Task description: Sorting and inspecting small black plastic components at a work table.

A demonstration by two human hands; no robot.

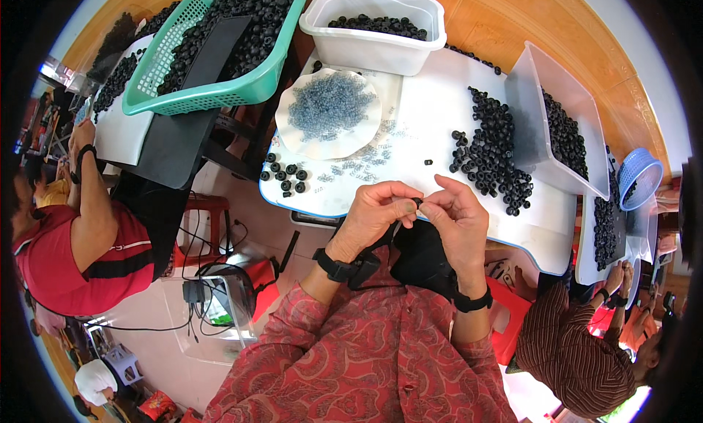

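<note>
Both my hands meet just over the table's near edge. My left hand (pixel 378 212) pinches a small black round part (pixel 417 202) between thumb and finger. From the other side, the thumb and fingers of my right hand (pixel 461 216) close on the same part. Whether a tiny ring is also between the fingertips cannot be made out. Ahead on the left, a white wavy-rimmed plate (pixel 293 140) holds a heap of small translucent grey-blue rings (pixel 331 105). More rings lie loose beside it. A pile of black parts (pixel 492 141) spreads to the right, and several others (pixel 285 178) stand near the left edge.
A white tub (pixel 366 51) and a clear bin (pixel 527 123), both with black parts, stand on the white table (pixel 432 101). A full green basket (pixel 249 94) is at the far left. People work on both sides, one in a red shirt (pixel 95 247). Cables hang lower left.
</note>
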